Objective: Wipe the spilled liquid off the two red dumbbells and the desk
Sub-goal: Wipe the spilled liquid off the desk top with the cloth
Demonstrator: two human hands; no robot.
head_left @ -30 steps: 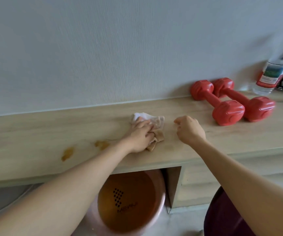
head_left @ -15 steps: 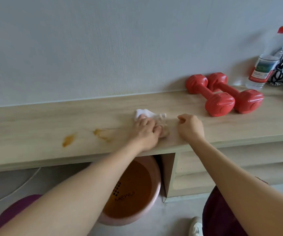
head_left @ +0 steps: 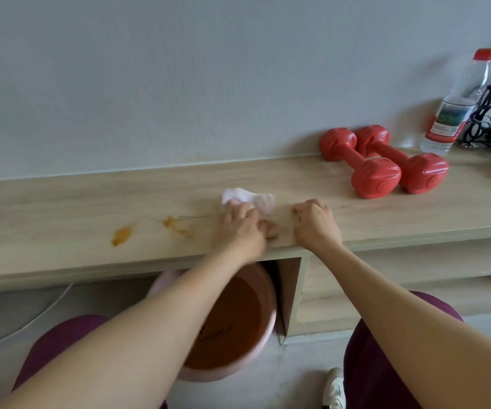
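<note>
Hands lay side by side near the front edge of the worktop (head_left: 341, 184). The left hand (head_left: 240, 224) pressed down on a crumpled white cloth (head_left: 250, 197), fingers bent over it and gripping it, the cloth bunched under and beyond the knuckles. The right hand (head_left: 313, 221) sat just beside it, curled into a loose fist and holding nothing, knuckles on the wood.

Left of the cloth, two orange-brown spills marked the worktop: a streaky one (head_left: 175, 225) near the left hand and a thicker blot (head_left: 122, 234) farther left (both apart from the cloth). Well to the right, close to the wall, two red dumbbells lay touching, the left dumbbell (head_left: 359, 160) and the right dumbbell (head_left: 403, 159), both angled toward the front right. Behind them stood a clear bottle (head_left: 457, 104) with a red cap, next to black cables (head_left: 483, 113).

Below the worktop sat a pink basin (head_left: 256, 346) of brown liquid.
</note>
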